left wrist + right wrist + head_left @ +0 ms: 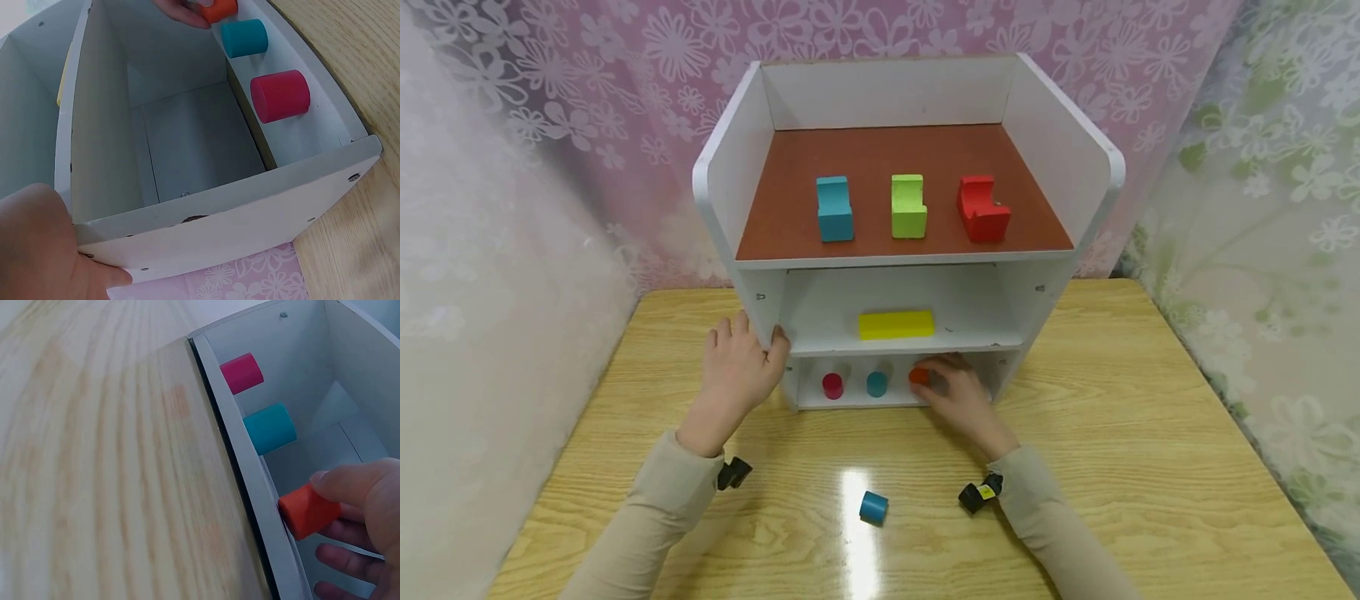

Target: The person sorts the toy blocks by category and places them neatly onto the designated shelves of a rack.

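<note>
An orange cylinder (pixel 306 511) stands on the bottom shelf of a white shelf unit (pixel 722 187), pinched between the thumb and fingers of my right hand (pixel 961 402). To its left on the same shelf stand a teal cylinder (pixel 877 384) and a crimson cylinder (pixel 832 386), spaced apart. My left hand (pixel 739 375) rests against the unit's left side panel, its thumb by the front edge and its fingers along the outer face. In the left wrist view, part of that hand covers the panel's edge.
A blue cylinder (pixel 873 507) lies on the wooden table (pixel 1075 483) in front of the unit. On the middle shelf is a yellow rectangular block (pixel 896 325). The brown top holds a blue notched block (pixel 835 210), a green one (pixel 908 207) and a red one (pixel 982 210).
</note>
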The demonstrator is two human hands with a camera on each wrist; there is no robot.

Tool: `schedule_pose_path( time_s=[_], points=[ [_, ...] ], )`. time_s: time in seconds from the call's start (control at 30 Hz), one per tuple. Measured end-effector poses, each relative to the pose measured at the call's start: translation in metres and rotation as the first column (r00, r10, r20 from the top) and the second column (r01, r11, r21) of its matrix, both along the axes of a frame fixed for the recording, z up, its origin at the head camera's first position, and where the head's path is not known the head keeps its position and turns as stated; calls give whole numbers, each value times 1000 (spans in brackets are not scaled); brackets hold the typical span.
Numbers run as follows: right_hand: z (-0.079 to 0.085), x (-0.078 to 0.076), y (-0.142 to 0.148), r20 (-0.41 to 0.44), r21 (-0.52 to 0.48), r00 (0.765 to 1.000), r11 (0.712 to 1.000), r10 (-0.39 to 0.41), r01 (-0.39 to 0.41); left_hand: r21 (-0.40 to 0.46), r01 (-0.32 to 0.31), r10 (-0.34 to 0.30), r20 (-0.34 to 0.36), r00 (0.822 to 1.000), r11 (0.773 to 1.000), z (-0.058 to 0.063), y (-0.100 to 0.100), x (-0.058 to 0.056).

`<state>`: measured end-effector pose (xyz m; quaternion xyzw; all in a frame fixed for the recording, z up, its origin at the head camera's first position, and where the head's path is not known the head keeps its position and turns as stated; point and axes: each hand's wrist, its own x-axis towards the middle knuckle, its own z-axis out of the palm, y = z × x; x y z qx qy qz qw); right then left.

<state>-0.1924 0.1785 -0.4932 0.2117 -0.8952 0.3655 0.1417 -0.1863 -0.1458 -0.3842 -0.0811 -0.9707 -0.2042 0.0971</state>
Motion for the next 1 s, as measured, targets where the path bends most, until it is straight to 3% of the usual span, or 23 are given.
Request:
schedule_pose_path(
  time_s=[0.6, 1.0],
  points=[
    [3, 3, 1, 27, 16, 1000, 1000, -6, 5, 0, 5, -5, -12, 1000, 1000, 0, 0, 0],
    [6, 9, 2, -44, -13, 999, 1000, 17, -18, -5, 7, -7, -9, 1000, 1000, 0, -1, 0]
  ],
)
